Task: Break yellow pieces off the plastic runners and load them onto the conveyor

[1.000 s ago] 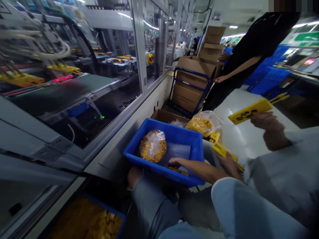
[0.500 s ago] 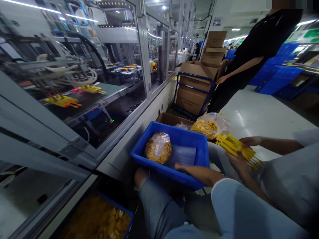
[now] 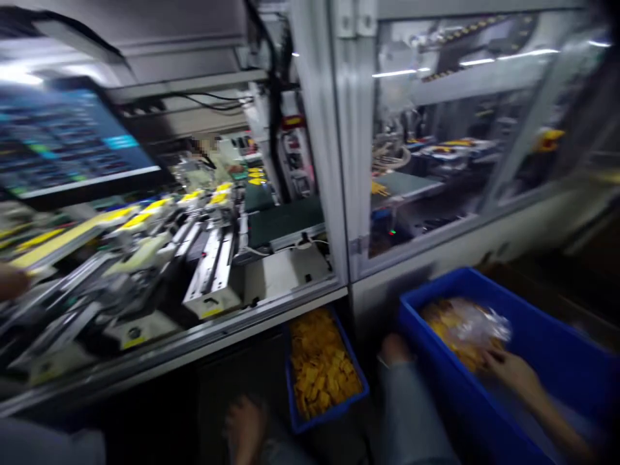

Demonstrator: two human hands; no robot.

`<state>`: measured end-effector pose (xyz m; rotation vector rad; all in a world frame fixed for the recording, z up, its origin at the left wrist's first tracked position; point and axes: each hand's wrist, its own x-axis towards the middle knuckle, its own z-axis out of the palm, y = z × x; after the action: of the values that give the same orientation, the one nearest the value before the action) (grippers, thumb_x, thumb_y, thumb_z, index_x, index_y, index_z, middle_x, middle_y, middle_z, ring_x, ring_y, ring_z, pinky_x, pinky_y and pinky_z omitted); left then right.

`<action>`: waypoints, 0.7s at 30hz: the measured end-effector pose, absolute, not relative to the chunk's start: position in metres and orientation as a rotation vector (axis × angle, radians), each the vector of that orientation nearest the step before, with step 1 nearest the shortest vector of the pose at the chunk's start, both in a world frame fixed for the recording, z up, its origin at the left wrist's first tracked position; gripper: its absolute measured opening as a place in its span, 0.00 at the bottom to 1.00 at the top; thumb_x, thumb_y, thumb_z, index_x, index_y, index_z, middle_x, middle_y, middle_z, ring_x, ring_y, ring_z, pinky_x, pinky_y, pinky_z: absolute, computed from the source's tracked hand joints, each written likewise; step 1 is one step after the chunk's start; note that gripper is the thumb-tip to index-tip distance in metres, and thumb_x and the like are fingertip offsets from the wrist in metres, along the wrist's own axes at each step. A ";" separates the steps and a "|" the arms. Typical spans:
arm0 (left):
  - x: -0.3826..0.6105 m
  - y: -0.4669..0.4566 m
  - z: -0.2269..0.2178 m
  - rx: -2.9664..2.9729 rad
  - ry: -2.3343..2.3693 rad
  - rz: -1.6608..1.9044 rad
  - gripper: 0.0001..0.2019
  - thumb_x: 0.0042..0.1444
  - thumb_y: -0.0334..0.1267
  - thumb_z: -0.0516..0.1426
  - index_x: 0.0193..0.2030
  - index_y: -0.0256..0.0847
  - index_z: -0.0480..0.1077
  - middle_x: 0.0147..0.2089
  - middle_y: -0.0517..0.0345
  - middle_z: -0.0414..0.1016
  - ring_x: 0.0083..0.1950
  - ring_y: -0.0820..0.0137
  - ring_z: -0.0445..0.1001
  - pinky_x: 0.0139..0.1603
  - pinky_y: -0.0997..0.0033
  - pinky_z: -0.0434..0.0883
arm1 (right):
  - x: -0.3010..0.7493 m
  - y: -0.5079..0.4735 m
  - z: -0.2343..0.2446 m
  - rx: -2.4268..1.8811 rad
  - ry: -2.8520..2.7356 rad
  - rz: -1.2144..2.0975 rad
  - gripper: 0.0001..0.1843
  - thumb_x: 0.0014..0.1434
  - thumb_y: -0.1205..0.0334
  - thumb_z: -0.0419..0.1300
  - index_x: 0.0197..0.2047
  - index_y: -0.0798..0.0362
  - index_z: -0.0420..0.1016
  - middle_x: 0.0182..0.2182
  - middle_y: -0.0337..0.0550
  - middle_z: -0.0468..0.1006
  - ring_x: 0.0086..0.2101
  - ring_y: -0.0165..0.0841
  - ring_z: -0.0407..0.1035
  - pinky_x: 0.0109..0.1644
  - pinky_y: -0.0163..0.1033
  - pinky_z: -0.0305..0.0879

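My right hand (image 3: pixel 508 368) is inside the blue bin (image 3: pixel 547 329) at the right. Its fingers are extended and apart, with the tips at the lower edge of a clear plastic bag of yellow parts (image 3: pixel 475 326). Nothing shows lifted in that hand. At the far left edge, a blurred hand, seemingly my left hand (image 3: pixel 12 282), is by a long yellow strip (image 3: pixel 72 239) on the machine. Most of that hand is cut off, and its fingers are smeared.
A smaller blue bin (image 3: pixel 329 410) full of yellow pieces (image 3: pixel 322 368) stands on the floor near my knees. A tilted screen (image 3: pixel 72 142) and metal rails (image 3: pixel 213 258) lie to the left. The machine's frame post (image 3: pixel 341 161) rises ahead. Someone (image 3: pixel 208 158) sits beyond the machine.
The view has swung left, bringing the screen and rails into sight. My right hand has moved from the bin's near side to the bag. The co-workers on the right have left the view.
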<state>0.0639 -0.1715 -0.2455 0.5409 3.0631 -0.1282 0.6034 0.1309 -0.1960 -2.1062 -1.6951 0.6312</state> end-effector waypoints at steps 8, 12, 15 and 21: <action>0.043 -0.163 -0.244 0.356 2.890 0.154 0.26 0.53 0.48 0.52 0.51 0.29 0.70 0.50 0.31 0.71 0.53 0.45 0.71 0.47 0.51 0.67 | 0.411 0.022 -0.214 -1.262 -2.053 0.836 0.22 0.57 0.48 0.52 0.39 0.53 0.80 0.39 0.49 0.81 0.41 0.41 0.75 0.47 0.39 0.70; 0.055 -0.162 -0.236 0.347 2.900 0.191 0.24 0.53 0.47 0.53 0.49 0.29 0.72 0.49 0.33 0.72 0.53 0.48 0.70 0.49 0.54 0.67 | 0.319 0.004 -0.216 -1.166 -2.566 0.855 0.17 0.60 0.61 0.50 0.39 0.57 0.80 0.37 0.50 0.81 0.39 0.37 0.75 0.46 0.34 0.69; 0.058 -0.163 -0.247 0.334 2.899 0.159 0.25 0.54 0.48 0.52 0.51 0.31 0.70 0.53 0.33 0.69 0.57 0.50 0.67 0.53 0.55 0.64 | 0.290 0.015 -0.226 -1.223 -2.731 0.849 0.15 0.59 0.64 0.54 0.44 0.61 0.79 0.40 0.57 0.80 0.44 0.40 0.74 0.49 0.36 0.66; 0.057 -0.167 -0.267 0.322 2.904 0.073 0.26 0.56 0.50 0.50 0.55 0.32 0.67 0.55 0.33 0.67 0.58 0.49 0.65 0.55 0.51 0.62 | 0.263 0.025 -0.262 -1.318 -2.845 0.867 0.19 0.63 0.57 0.53 0.51 0.60 0.74 0.45 0.59 0.78 0.48 0.43 0.72 0.51 0.38 0.63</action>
<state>0.0566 -0.1667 -0.2667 0.3218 2.9039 0.0728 0.2632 0.0253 -0.2625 -1.3179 -2.8448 0.8668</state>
